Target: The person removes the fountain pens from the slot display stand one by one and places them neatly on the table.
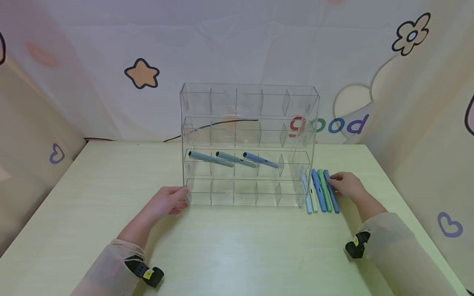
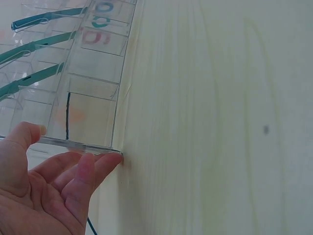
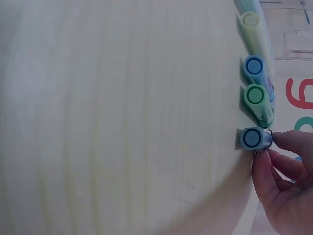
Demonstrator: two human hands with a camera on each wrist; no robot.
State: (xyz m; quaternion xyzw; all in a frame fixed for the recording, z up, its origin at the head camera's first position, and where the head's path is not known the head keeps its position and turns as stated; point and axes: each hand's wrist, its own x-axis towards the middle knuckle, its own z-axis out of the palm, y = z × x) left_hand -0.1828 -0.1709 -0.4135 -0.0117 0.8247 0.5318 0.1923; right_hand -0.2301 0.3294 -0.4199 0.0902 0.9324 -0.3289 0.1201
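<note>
— So, clock centred on the clear acrylic rack, twelve at the far side. Nearest?
— Black wrist cameras on the sleeves, at seven and between four and five.
— Hands?
— Left hand at eight, thumb and fingers holding the rack's lower near corner. Right hand at four, pinching the outermost blue pen toward its far end.
— Its neighbours?
— Four more pens lie alongside on the table, running in to the rack's foot.
— Handling?
— Pen: probably light, stiff, smooth, apt to roll. Mid-barrel pinch suits. Rack: likely rigid, slick, brittle-edged; steady it by the end wall.
— Farther?
— Three bluish pens aslant on the third tier down. Last, fabric backdrop: star at ten, flower at two.
</note>
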